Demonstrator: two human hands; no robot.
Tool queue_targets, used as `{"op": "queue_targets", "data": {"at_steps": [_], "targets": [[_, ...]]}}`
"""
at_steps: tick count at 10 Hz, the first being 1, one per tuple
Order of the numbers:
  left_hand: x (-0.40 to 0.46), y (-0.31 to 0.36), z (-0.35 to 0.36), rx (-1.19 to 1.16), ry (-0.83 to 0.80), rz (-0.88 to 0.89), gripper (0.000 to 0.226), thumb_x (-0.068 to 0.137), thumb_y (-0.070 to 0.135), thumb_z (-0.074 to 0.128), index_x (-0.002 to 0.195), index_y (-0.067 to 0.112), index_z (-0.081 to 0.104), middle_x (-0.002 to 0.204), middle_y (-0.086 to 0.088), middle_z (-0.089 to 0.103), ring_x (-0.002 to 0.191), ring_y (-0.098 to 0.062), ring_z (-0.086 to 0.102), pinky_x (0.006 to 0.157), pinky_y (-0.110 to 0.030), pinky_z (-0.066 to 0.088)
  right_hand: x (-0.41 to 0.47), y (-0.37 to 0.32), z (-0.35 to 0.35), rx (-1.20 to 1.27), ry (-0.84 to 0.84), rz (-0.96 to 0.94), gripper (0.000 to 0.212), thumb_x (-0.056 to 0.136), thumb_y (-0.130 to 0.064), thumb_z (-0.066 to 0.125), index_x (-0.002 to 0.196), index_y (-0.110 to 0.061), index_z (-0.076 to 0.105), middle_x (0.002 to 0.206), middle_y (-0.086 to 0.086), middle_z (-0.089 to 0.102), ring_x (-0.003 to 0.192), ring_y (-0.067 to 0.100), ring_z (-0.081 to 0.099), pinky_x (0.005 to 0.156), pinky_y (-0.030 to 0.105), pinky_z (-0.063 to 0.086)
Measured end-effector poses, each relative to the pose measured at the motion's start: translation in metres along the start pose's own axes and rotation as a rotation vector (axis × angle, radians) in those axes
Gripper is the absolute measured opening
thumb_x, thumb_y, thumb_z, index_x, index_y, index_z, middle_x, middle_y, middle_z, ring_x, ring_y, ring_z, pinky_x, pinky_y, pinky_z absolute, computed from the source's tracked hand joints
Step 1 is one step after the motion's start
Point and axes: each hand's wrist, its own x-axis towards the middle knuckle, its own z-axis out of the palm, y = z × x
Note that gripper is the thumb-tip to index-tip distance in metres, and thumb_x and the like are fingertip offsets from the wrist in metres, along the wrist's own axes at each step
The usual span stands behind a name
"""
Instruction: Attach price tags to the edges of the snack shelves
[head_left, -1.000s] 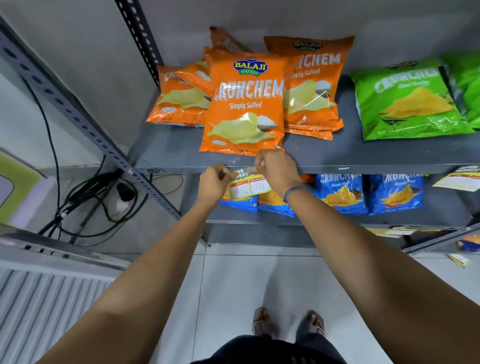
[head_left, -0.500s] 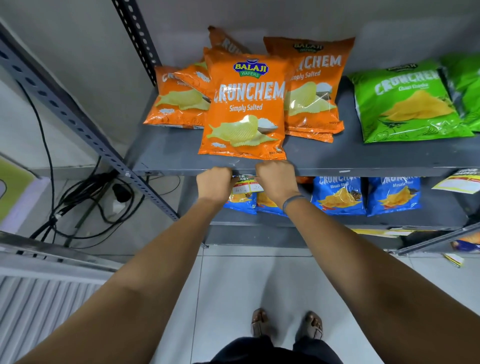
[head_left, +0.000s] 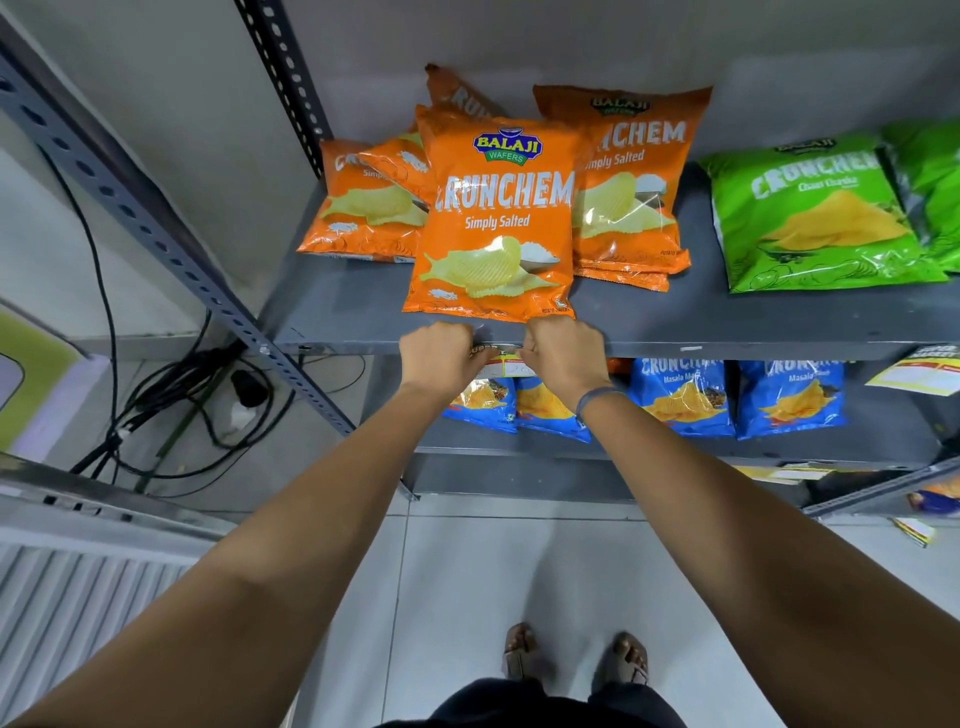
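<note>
A small yellow and white price tag (head_left: 503, 362) lies against the front edge of the grey upper shelf (head_left: 337, 332), just below an orange Crunchem Simply Salted bag (head_left: 493, 218). My left hand (head_left: 441, 353) pinches the tag's left end and my right hand (head_left: 563, 356) pinches its right end, knuckles up at the shelf lip. Most of the tag is hidden between the two hands; only a strip with faint writing shows.
More orange bags (head_left: 631, 182) and green bags (head_left: 815, 208) lie on the upper shelf, blue Masala bags (head_left: 680, 395) on the lower one. Another price tag (head_left: 919, 371) hangs at the right on the upper shelf's edge. A slotted steel upright (head_left: 171, 244) and black cables (head_left: 171, 405) are to the left.
Both hands rose with the tag from below the shelf up to its front edge. The tag, open to view a second ago, is now mostly covered by the hands.
</note>
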Motion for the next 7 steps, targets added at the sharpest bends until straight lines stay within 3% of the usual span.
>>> {"op": "queue_targets", "data": {"at_steps": [1,2,3,4,5,6,7], "targets": [[0.004,0.005,-0.003,0.004,-0.011,-0.032,0.042,0.084,0.052,0.059,0.063,0.016,0.055,0.058,0.0,0.046,0.059,-0.023,0.054,0.044,-0.018,0.018,0.001,0.0,-0.001,0.009,-0.018,-0.003,0.012,0.088,-0.01,0.054,0.083,-0.007,0.065,0.088,0.014,0.071,0.083,0.034,0.066,0.07,0.034,0.052],[0.01,0.006,-0.004,-0.001,-0.041,-0.057,0.047,0.078,0.059,0.062,0.059,0.018,0.05,0.059,0.0,0.05,0.062,-0.023,0.057,0.051,-0.023,0.03,0.001,0.003,-0.001,0.047,-0.03,-0.014,0.01,0.088,-0.014,0.058,0.084,-0.008,0.065,0.089,0.014,0.071,0.085,0.034,0.066,0.072,0.036,0.054],[0.012,0.007,-0.012,0.009,-0.072,-0.079,0.048,0.076,0.064,0.062,0.059,0.02,0.05,0.06,0.002,0.051,0.061,-0.021,0.052,0.054,-0.026,0.033,-0.004,0.007,-0.007,0.148,-0.044,-0.013,0.012,0.088,-0.017,0.061,0.082,-0.008,0.065,0.088,0.013,0.071,0.085,0.033,0.066,0.072,0.037,0.055],[0.013,0.015,-0.022,0.106,-0.104,-0.061,0.049,0.075,0.06,0.064,0.055,0.019,0.045,0.055,0.003,0.046,0.062,-0.022,0.056,0.054,-0.026,0.033,-0.013,0.015,-0.013,0.279,-0.012,-0.007,0.015,0.089,-0.022,0.061,0.086,-0.008,0.066,0.092,0.012,0.071,0.087,0.032,0.065,0.073,0.04,0.057],[0.004,0.031,-0.04,0.155,-0.078,-0.065,0.042,0.08,0.054,0.062,0.061,0.018,0.053,0.056,0.002,0.048,0.064,-0.022,0.052,0.055,-0.027,0.033,-0.028,0.026,-0.025,0.284,0.1,-0.044,0.015,0.092,-0.021,0.057,0.098,-0.01,0.065,0.102,0.012,0.067,0.092,0.032,0.063,0.07,0.041,0.055],[-0.002,0.054,-0.063,0.11,0.137,-0.005,0.017,0.088,0.025,0.056,0.095,0.011,0.063,0.088,-0.009,0.066,0.089,-0.029,0.059,0.055,-0.03,0.035,-0.038,0.041,-0.051,0.186,0.268,-0.115,0.023,0.095,-0.018,0.051,0.115,-0.013,0.06,0.112,0.011,0.063,0.105,0.031,0.056,0.077,0.043,0.052],[-0.01,0.078,-0.092,0.036,0.39,0.054,0.019,0.089,0.017,0.05,0.103,0.009,0.061,0.099,-0.011,0.067,0.098,-0.03,0.056,0.057,-0.034,0.04,-0.051,0.052,-0.084,0.069,0.509,-0.134,0.029,0.093,-0.02,0.05,0.121,-0.018,0.058,0.112,0.008,0.063,0.104,0.03,0.056,0.08,0.042,0.048]]}}
